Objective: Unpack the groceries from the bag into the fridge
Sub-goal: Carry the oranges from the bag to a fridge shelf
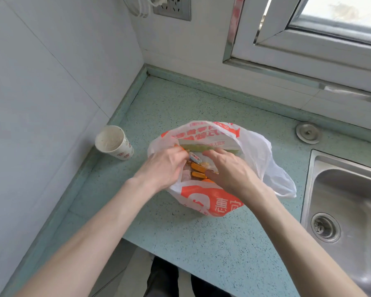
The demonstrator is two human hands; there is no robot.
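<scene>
Both hands are inside the bag [204,200] on the bench [201,243]. The orange packets [198,170] lie between them, long axis left-right, nearer the right hand [231,170], whose fingers are loosely spread. The left hand [163,166] has its fingers curled; whether they pinch something cannot be told.

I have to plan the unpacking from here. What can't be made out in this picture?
- Head view: most of what is in the bag, hidden by its walls and both hands, left, right.
- Labels on the orange packets: too small.
- Sink: cut off by the right edge.
- Fridge: out of view.
</scene>
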